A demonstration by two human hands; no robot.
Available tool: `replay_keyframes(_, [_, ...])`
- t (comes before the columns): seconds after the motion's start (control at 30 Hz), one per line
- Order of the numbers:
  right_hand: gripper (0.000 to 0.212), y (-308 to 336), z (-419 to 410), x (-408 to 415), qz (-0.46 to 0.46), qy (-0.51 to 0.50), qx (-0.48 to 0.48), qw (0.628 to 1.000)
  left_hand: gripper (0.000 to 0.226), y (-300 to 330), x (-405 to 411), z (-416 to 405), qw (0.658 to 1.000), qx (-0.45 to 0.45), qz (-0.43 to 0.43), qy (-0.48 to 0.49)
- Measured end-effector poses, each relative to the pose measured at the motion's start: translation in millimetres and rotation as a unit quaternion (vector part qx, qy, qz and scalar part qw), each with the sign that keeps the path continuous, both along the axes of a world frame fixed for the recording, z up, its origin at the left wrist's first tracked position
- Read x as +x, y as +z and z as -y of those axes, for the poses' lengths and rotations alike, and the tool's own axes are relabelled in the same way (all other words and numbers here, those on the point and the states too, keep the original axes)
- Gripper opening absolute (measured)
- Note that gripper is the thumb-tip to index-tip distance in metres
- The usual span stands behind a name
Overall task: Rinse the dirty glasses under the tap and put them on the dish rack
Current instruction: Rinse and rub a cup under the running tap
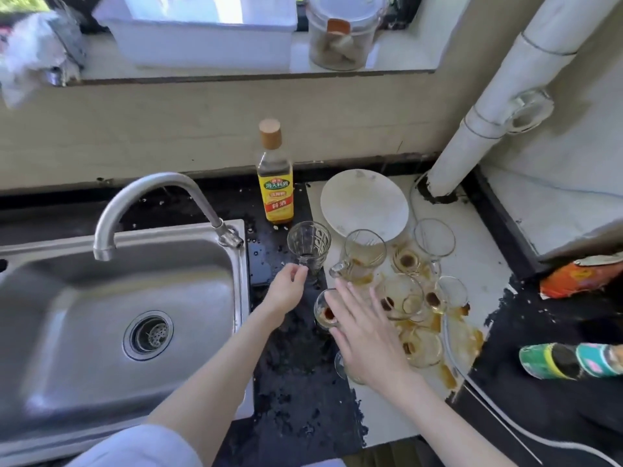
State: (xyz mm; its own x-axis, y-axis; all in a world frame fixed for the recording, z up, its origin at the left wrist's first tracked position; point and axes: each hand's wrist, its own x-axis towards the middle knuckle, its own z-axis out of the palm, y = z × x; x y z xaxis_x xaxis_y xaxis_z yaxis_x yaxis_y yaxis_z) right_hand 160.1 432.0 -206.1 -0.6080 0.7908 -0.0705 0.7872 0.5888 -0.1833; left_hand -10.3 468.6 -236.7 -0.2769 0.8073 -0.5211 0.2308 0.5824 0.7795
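A clear patterned glass [308, 244] stands upright on the dark counter between the sink [118, 281] and a white mat [478, 264]. My left hand [286, 289] reaches to its foot, with thumb and fingertips pinching the base. A small glass [325, 311] with brown residue stands at the mat's left edge. My right hand [365, 332] hovers over it with fingers spread straight, holding nothing. Several dirty glasses with brown dregs, among them a handled mug [362, 254], crowd the mat beyond my right hand. The tap [151, 193] arches over the sink with no water running.
A cooking-wine bottle [274, 183] stands behind the patterned glass. A white plate [364, 203] leans at the mat's back. A white pipe [505, 96] rises at the right. An orange packet [580, 276] and a colourful bottle [569, 360] lie on the right counter.
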Motion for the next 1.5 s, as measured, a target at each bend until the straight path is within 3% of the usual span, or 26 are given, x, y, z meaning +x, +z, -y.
replay_keyframes(0.17, [0.060, 0.7, -2.4, 2.2, -0.005, 0.004, -0.002, 1.000, 0.021, 10.0, -19.7, 13.9, 0.982, -0.016, 0.151, 0.110])
replay_keyframes(0.27, [0.057, 9.1, -1.5, 0.4, -0.001, 0.015, -0.025, 1.000, 0.023, 17.8, -36.5, 39.0, 0.979, 0.012, 0.169, 0.115])
replay_keyframes(0.53, [0.052, 25.5, 10.1, -51.9, 0.011, 0.032, 0.005, 0.999, 0.023, 29.7, -101.1, 119.0, 0.981, 0.041, 0.106, 0.157])
replay_keyframes(0.7, [0.054, 14.0, 16.9, -124.8, -0.004, 0.056, -0.032, 0.998, 0.026, 14.0, -158.6, 157.6, 0.983, 0.042, 0.075, 0.163])
replay_keyframes(0.83, [0.058, -13.5, -1.9, -182.1, -0.008, -0.020, -0.094, 0.995, 0.030, -8.6, -204.3, 163.2, 0.991, 0.030, 0.023, 0.131])
replay_keyframes(0.97, [0.064, -31.8, -34.1, -222.7, -0.127, -0.164, -0.151, 0.967, 0.030, -23.3, -233.2, 158.5, 0.995, 0.033, 0.015, 0.089])
replay_keyframes(1.1, [0.063, -40.1, -47.1, -246.8, -0.185, -0.204, -0.177, 0.945, 0.029, -28.8, -248.5, 153.9, 0.997, 0.043, 0.012, 0.061])
replay_keyframes(1.3, [0.047, -54.2, -37.3, -262.4, -0.249, -0.224, -0.110, 0.936, 0.030, -39.8, -249.7, 161.6, 0.996, 0.058, -0.004, 0.071])
replay_keyframes(1.5, [0.048, -86.2, -14.4, -259.1, -0.214, -0.118, -0.053, 0.968, 0.031, -58.7, -253.1, 168.0, 0.991, 0.082, -0.087, 0.052])
